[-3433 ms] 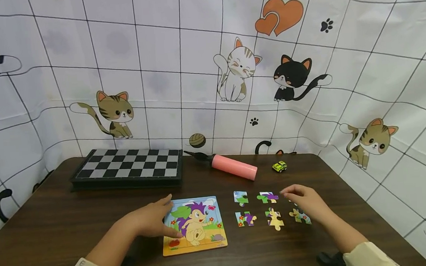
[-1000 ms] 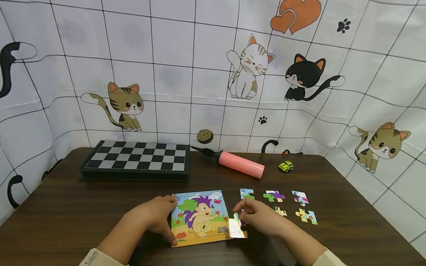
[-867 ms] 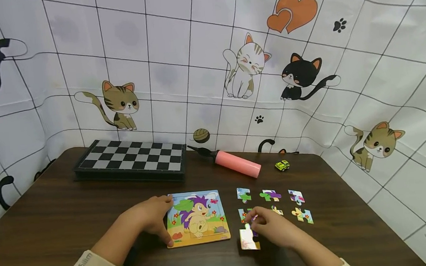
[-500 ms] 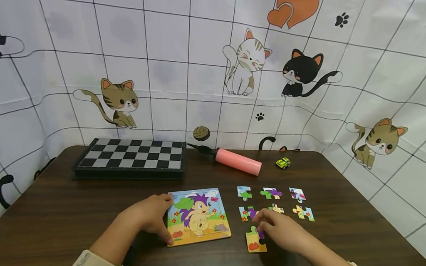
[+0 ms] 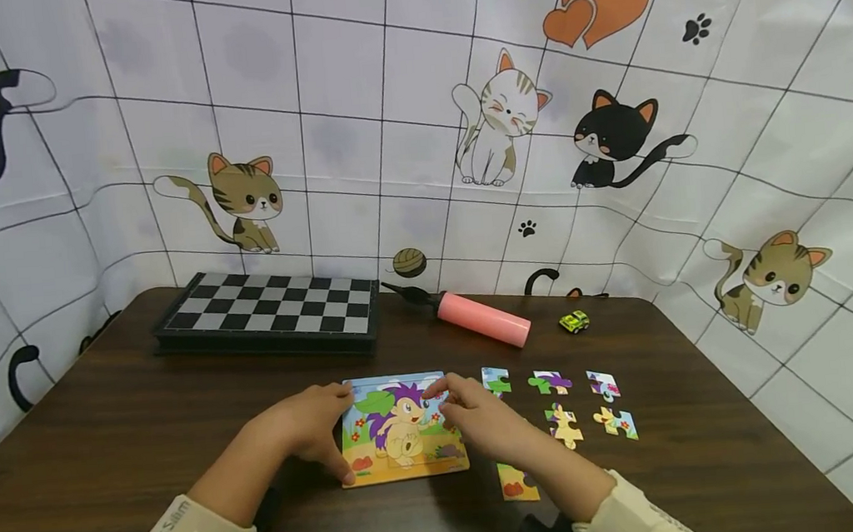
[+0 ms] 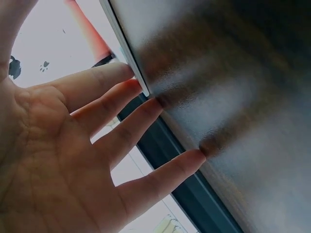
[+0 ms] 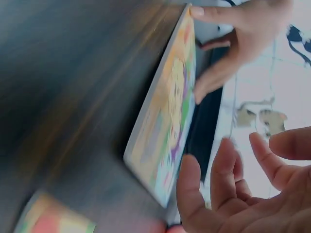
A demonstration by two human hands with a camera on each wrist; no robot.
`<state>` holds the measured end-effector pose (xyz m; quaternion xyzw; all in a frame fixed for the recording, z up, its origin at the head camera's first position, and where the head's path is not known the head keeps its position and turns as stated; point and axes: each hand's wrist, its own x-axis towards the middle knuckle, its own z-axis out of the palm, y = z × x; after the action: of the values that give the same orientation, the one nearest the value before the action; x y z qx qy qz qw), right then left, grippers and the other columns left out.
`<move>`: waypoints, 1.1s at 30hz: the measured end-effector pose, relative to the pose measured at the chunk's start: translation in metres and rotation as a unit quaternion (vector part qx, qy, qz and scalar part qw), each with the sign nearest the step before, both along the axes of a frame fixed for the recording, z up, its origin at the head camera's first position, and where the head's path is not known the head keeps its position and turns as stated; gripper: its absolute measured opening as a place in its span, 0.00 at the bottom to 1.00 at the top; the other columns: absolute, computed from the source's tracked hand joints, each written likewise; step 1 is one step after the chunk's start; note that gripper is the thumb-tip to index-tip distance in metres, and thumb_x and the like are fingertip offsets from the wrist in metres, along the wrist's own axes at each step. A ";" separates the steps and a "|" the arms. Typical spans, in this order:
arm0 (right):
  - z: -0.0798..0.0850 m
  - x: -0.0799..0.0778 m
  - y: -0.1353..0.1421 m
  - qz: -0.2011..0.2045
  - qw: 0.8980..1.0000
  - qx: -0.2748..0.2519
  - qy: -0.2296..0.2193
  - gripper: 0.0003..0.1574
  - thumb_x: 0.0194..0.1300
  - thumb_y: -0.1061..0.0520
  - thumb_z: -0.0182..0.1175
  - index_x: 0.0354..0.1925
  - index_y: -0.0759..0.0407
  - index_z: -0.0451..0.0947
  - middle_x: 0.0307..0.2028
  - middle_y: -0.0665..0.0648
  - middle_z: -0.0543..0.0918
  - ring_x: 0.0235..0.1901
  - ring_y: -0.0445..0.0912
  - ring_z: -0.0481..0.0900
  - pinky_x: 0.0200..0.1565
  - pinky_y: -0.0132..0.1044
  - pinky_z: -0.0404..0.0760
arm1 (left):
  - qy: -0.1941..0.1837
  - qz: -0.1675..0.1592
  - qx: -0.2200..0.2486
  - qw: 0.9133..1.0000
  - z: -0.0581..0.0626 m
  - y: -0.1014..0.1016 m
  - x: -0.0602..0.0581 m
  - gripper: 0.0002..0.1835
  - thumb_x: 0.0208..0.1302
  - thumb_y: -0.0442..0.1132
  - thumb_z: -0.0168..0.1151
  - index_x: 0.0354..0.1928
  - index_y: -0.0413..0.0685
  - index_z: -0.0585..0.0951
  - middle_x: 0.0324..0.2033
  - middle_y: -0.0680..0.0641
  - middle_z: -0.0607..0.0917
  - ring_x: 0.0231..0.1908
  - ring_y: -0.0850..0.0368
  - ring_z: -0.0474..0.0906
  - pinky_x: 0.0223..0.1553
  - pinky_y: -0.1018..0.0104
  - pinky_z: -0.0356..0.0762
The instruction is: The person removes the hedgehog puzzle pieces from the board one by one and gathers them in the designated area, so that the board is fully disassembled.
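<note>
A square hedgehog jigsaw puzzle (image 5: pixel 389 457), its picture filled in, lies on the table in the head view. My left hand (image 5: pixel 304 426) spans its left side, thumb at the near left corner and fingertips at the far left corner. The left wrist view shows those fingers (image 6: pixel 146 187) stretched out, tips against the dark tabletop. Over the puzzle's right edge hovers my right hand (image 5: pixel 487 424), loosely bent and holding nothing; the right wrist view shows its fingers (image 7: pixel 192 194) apart. A corner puzzle piece with a red stone (image 5: pixel 517 488) lies under the right forearm, partly covered.
Several loose jigsaw pieces (image 5: pixel 562 426) lie in rows right of the puzzle. Behind stand a checkered board box (image 5: pixel 272 307), a pink hand pump (image 5: pixel 483 320) and a yellow-green toy car (image 5: pixel 574 321). A cat-print sheet (image 5: pixel 358 163) hangs along the table's back.
My right hand brought the red-stone corner piece to the puzzle, drew it back, laid it below the loose pieces and let go. Now it has moved left over the puzzle. The left hand stays.
</note>
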<state>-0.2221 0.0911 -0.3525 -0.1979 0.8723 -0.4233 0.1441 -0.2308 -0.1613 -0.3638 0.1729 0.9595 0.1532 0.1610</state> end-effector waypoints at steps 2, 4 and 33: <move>-0.003 -0.005 -0.013 0.008 1.000 0.004 -0.025 0.16 0.76 0.62 0.47 0.58 0.59 0.72 0.44 0.65 0.74 0.30 0.50 0.75 0.28 0.39 0.80 | 0.002 -0.003 0.004 1.000 -0.001 0.002 0.000 0.56 0.39 0.54 0.83 0.68 0.32 0.69 0.71 0.34 0.64 0.69 0.32 0.59 0.67 0.35 0.58; -0.007 -0.009 -0.021 0.015 0.999 0.029 -0.037 0.15 0.76 0.62 0.46 0.57 0.58 0.72 0.39 0.65 0.75 0.20 0.45 0.70 0.21 0.33 0.74 | 0.002 -0.005 0.006 1.000 -0.001 0.003 0.001 0.56 0.39 0.54 0.83 0.68 0.32 0.69 0.71 0.35 0.64 0.69 0.32 0.59 0.67 0.36 0.59; -0.013 -0.008 -0.047 0.056 0.996 0.053 -0.042 0.04 0.70 0.58 0.61 0.36 0.55 0.75 0.35 0.52 0.81 0.35 0.47 0.76 0.38 0.41 0.77 | 0.009 -0.009 0.013 1.000 -0.001 -0.003 0.001 0.56 0.38 0.54 0.83 0.68 0.31 0.69 0.71 0.35 0.64 0.68 0.32 0.60 0.67 0.37 0.59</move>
<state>-0.2303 0.0444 -0.3653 -0.2201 0.8744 -0.3757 0.2143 -0.2293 -0.1639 -0.3644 0.1849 0.9574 0.1622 0.1511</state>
